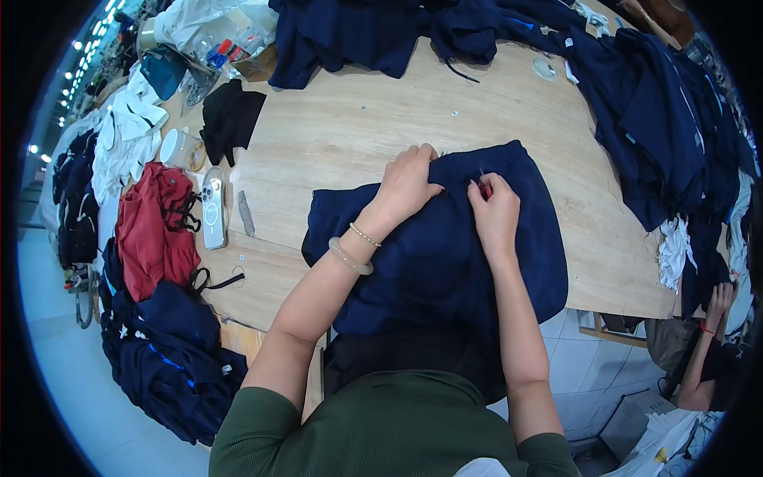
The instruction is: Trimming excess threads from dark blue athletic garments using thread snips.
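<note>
Plain dark navy fabric (421,262), pale tan tabletop (318,119) with fine wood grain, dark green ribbed shirt (381,429), red garment (147,230) with black cords (189,213), solid black cloth (230,115), white garments (123,135) with dark lines, milky-white bangle (350,259), gold-toned beaded bracelet (365,234)

My top (405,421) is dark green with a fine rib, both short sleeves (258,417) ending above the elbow. Round the wrist of my left hand (408,183) sits a thick, milky bangle (349,261); nearer the hand runs a slim bracelet (365,235) of small golden beads. Black cloth (409,354) covers my lap by the near edge of the table (318,119). A whitish piece (482,468) overlaps my top, too cropped to identify.
</note>
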`<control>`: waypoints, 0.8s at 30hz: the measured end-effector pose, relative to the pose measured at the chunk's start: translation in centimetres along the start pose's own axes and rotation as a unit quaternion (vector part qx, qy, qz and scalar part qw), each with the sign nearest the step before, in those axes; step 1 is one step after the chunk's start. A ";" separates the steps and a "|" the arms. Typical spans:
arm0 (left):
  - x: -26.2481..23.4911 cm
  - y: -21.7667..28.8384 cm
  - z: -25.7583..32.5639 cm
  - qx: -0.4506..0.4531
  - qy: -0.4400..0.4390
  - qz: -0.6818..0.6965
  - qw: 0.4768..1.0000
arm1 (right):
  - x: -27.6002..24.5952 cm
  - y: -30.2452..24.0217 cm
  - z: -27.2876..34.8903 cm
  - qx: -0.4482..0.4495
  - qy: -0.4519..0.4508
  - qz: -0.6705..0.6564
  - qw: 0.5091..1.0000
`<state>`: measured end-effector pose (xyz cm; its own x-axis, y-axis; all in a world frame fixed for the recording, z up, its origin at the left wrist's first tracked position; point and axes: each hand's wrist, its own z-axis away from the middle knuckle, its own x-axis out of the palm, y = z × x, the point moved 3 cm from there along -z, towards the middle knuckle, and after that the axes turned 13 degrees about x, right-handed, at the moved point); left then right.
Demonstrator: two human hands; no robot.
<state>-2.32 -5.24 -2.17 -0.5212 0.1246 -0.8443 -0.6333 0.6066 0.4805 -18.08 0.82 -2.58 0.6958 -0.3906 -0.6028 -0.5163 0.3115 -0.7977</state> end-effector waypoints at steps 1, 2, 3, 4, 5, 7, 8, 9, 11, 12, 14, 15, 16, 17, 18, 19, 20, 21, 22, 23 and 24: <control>-0.1 -0.1 -0.1 -0.016 -0.025 0.066 0.997 | -0.1 0.3 -0.4 -0.030 -0.012 -0.029 0.999; -0.3 -0.2 -0.2 -0.032 -0.050 0.132 0.989 | -0.4 1.1 -0.7 0.024 -0.059 -0.045 0.997; -0.9 -0.1 -0.6 -0.031 -0.053 0.134 0.989 | -0.8 2.0 -1.0 0.039 -0.081 -0.109 0.990; -1.4 0.0 -0.7 -0.052 -0.129 0.172 0.975 | -1.0 1.8 -1.1 0.053 -0.105 -0.174 0.978; -1.8 0.3 -0.7 -0.072 -0.205 0.208 0.954 | -1.7 1.7 -1.0 0.113 -0.160 -0.258 0.946; -3.3 1.5 -0.5 -0.108 -0.206 0.355 0.906 | -3.4 0.4 -0.7 0.145 -0.189 -0.334 0.912; -3.6 2.2 -0.1 -0.143 -0.199 0.490 0.836 | -4.1 -0.1 -0.7 0.139 -0.199 -0.352 0.904; -3.7 2.7 0.1 -0.141 -0.200 0.490 0.837 | -4.5 -0.4 -0.8 0.138 -0.218 -0.370 0.892; -5.2 4.3 0.0 0.087 -0.029 0.468 0.879 | -4.7 -0.9 -0.3 0.157 -0.240 -0.375 0.882; -5.3 4.8 0.2 0.089 -0.030 0.469 0.878 | -4.7 -1.2 0.2 0.177 -0.263 -0.378 0.869; -5.5 5.4 0.7 0.012 -0.014 0.524 0.851 | -4.9 -1.9 1.1 0.183 -0.268 -0.377 0.868; -5.7 6.0 1.3 -0.158 -0.069 0.609 0.774 | -5.0 -2.0 1.4 0.171 -0.278 -0.383 0.864; -5.6 6.2 1.6 -0.159 -0.069 0.609 0.774 | -5.1 -2.1 1.7 0.160 -0.288 -0.388 0.861; -5.5 6.4 1.8 -0.164 -0.076 0.628 0.757 | -5.5 -2.3 1.8 0.163 -0.272 -0.374 0.871; -5.4 6.6 2.0 -0.167 -0.084 0.647 0.739 | -5.5 -2.1 1.8 0.163 -0.271 -0.374 0.872; -5.2 6.4 2.2 -0.166 -0.085 0.647 0.739 | -5.5 -1.9 1.6 0.158 -0.269 -0.365 0.877; -5.2 6.0 2.3 -0.092 -0.069 0.589 0.800 | -5.5 -1.8 1.6 0.154 -0.266 -0.356 0.882; -5.4 6.0 2.3 -0.017 -0.050 0.522 0.851 | -5.4 -1.8 1.7 0.154 -0.265 -0.357 0.882; -5.4 6.1 2.4 -0.016 -0.051 0.522 0.851 | -5.2 -1.8 1.9 0.165 -0.272 -0.343 0.884; -5.7 6.3 2.5 -0.008 -0.021 0.496 0.868 | -5.1 -1.9 2.0 0.177 -0.279 -0.329 0.885; -5.9 6.4 2.7 -0.001 0.011 0.469 0.883 | -5.0 -1.9 2.1 0.177 -0.279 -0.329 0.885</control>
<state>-1.80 0.02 5.28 -0.8274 0.5572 -0.0695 0.0825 0.2430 0.9665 -19.56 3.99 1.94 0.9766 -0.1310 0.1707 0.2126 0.4656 -0.8590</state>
